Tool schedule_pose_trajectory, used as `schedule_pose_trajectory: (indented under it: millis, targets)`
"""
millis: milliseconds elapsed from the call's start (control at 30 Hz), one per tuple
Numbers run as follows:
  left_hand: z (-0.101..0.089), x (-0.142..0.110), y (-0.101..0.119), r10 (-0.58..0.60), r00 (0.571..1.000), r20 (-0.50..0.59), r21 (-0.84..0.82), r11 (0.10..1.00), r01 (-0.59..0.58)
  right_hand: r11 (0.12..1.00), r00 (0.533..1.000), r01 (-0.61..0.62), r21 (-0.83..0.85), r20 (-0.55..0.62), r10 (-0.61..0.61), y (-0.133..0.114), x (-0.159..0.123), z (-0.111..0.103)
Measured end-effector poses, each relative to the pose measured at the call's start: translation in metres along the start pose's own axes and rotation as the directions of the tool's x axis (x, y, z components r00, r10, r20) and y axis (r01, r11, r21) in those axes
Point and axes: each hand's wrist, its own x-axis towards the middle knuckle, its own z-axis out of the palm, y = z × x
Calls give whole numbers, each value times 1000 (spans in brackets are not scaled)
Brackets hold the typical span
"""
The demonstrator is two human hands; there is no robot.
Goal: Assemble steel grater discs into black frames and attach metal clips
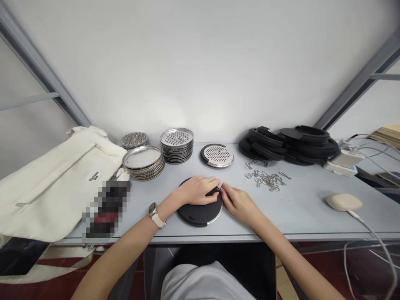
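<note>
A black round disc (pixel 200 213) with a thin metal rim showing at its lower right lies on the table in front of me. My left hand (pixel 200 191) rests across the top of it, fingers bent and gripping its right side. At that same edge, my right hand (pixel 239 202) pinches thumb and forefinger together around a small shiny bit of metal, apparently a wire clip, mostly hidden by the fingers. Loose metal wire clips (pixel 268 180) lie in a heap to the right. Behind the disc is a round grater (pixel 218 156) set in a black holder.
Stacked metal grater plates (pixel 177 146) and shallow metal discs (pixel 143 162) stand at the back left. Black ring holders (pixel 308 146) are piled at the back right. A cream bag (pixel 68 179) lies left; a corded cream device (pixel 343 201) sits right.
</note>
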Motion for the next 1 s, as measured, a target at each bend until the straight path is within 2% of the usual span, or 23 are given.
schedule_pose_trajectory:
  millis: [1000]
  targets:
    - [4,-2,-3,15,1000,-19,19,1000,-15,998,1000,-20,53,4,20,-2,-1,-3]
